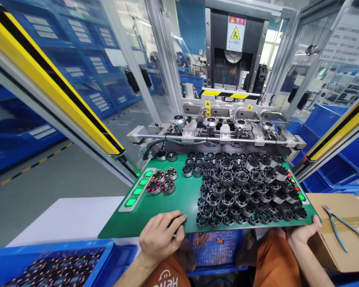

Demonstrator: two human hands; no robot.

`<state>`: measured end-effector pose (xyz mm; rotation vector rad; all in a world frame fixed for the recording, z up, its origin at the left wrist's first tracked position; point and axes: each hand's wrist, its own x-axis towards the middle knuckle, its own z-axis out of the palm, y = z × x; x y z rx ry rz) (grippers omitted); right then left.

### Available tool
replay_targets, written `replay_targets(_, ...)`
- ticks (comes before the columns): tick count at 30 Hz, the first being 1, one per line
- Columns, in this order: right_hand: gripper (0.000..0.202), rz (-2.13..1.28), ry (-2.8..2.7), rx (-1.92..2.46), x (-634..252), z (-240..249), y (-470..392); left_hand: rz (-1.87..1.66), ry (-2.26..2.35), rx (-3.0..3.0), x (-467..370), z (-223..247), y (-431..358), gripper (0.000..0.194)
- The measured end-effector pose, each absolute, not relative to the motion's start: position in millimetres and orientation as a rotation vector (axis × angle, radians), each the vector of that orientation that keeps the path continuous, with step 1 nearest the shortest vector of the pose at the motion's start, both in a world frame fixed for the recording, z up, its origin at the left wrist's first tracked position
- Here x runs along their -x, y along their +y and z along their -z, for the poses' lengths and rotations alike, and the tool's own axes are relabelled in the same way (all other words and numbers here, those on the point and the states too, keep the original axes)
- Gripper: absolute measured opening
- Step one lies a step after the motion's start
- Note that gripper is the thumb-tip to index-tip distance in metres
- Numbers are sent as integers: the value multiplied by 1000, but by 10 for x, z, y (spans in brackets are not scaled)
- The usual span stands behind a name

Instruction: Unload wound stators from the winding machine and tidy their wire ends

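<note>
Left hand (160,237) and right hand (302,233) grip the green board (179,199), crowded with black rings (245,187).

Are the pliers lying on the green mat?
No, the pliers lie on the cardboard box to the right of the green mat, beside the right hand.

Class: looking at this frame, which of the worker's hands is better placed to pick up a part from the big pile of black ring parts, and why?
Probably the right hand: it grips the green board's front right corner, right beside the pile of black ring parts. The left hand rests at the front edge, farther left of it.
</note>
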<state>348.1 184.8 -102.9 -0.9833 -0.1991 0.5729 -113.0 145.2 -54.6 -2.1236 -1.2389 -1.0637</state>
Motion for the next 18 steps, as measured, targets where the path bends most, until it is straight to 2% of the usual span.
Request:
replay_targets(6, 54, -482, -162, 959, -3443, 960, 1906, 1064, -1207, 2116, 1149, 564, 1460, 19)
replay_targets(18, 55, -477, -184, 948, -3346, 874, 1887, 1007, -1195, 2117, 1178, 620, 1466, 20)
